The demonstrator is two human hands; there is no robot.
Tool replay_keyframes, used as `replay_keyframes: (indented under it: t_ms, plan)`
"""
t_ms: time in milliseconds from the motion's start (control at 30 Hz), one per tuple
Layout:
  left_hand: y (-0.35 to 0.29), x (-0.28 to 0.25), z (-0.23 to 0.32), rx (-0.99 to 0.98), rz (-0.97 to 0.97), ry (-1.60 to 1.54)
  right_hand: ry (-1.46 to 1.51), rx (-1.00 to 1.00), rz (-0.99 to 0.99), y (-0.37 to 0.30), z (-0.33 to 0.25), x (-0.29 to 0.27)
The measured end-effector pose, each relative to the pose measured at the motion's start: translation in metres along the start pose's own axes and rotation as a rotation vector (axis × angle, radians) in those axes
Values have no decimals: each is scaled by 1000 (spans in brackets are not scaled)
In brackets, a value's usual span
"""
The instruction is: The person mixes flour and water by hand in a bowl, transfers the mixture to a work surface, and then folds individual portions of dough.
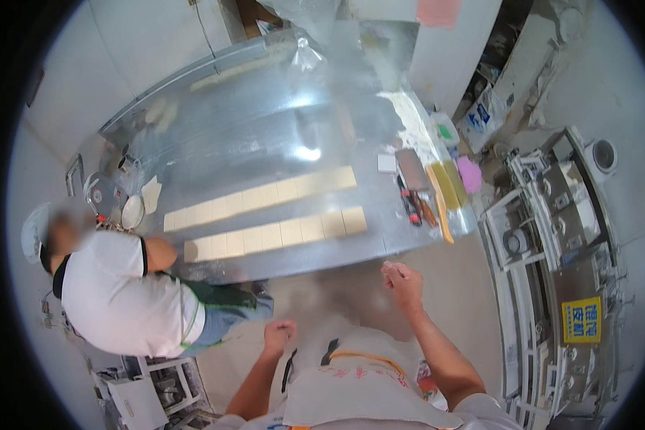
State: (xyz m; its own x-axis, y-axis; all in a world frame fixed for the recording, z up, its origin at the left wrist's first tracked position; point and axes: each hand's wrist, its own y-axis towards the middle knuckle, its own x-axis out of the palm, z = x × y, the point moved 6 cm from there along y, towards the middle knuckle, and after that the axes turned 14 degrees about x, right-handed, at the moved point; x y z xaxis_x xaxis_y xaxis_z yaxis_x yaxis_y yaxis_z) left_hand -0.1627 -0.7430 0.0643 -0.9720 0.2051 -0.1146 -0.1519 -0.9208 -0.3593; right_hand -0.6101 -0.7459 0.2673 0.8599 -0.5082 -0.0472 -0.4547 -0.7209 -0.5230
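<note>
Two cream dough strips (272,237), patterned with thin cross lines, lie before you at nine o'clock on a silver-grey tabletop (279,129). Your off-white apron (362,394), at six, carries red lettering and orange trim. At eight, a co-worker's white shirt (122,301) with black edging tops a dark green garment (218,297) and blue trousers (244,317). A pink sheet (437,11) shows at one; at four, a yellow sign (582,320) bears dark blue characters.

Two pale dough strips (290,232), segmented, flat, apart.
</note>
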Motion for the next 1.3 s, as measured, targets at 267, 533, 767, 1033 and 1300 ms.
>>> replay_keyframes:
  t_ms: [267,533,767,1033,1300]
  plan:
    - [-2,6,-5,-232,367,-62,-562,-808,179,208,-131,74]
    - [-134,10,-55,-475,746,-78,-650,-903,168,507,-264,286]
    - [-115,73,-4,-670,591,296,-577,-1194,510,630,-311,399]
    - [-117,100,28,-675,608,365,-419,-982,238,631,-328,401]
    - [-99,82,57,-20,453,832,-388,-963,130,641,-348,372]
